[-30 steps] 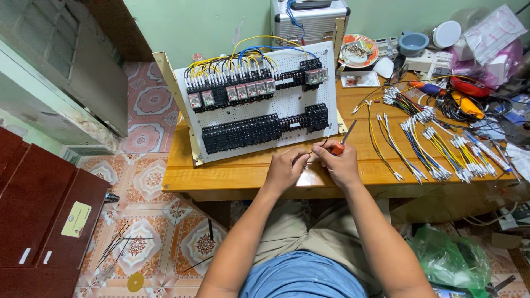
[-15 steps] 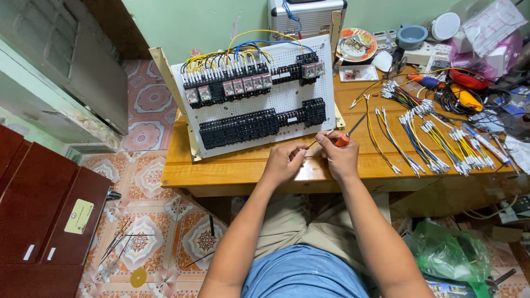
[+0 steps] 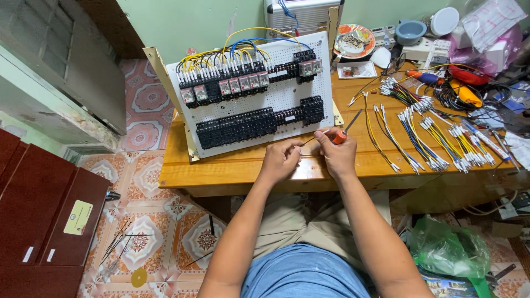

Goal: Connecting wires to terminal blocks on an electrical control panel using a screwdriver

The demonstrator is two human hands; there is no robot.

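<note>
My right hand (image 3: pixel 337 153) grips an orange-handled screwdriver (image 3: pixel 343 130) whose dark shaft points up and to the right. My left hand (image 3: pixel 280 160) is closed close beside it, pinching the end of a thin wire (image 3: pixel 309 139) between the two hands. Both hands rest at the front edge of a wooden table (image 3: pixel 232 171). Just beyond them leans a white perforated panel (image 3: pixel 259 94) carrying rows of black terminal blocks, relays and yellow and blue wiring.
Bundles of cut wires with white ferrules (image 3: pixel 436 138) lie spread on the table to the right. Behind them are a plate (image 3: pixel 353 41), a blue bowl (image 3: pixel 410 30) and coiled cables (image 3: pixel 469 91). A brown cabinet (image 3: pixel 38 215) stands at left, a green plastic bag (image 3: pixel 450 251) on the tiled floor.
The hands have risen slightly from the table edge, and the screwdriver now stands higher and points up to the right. The view has shifted a little.
</note>
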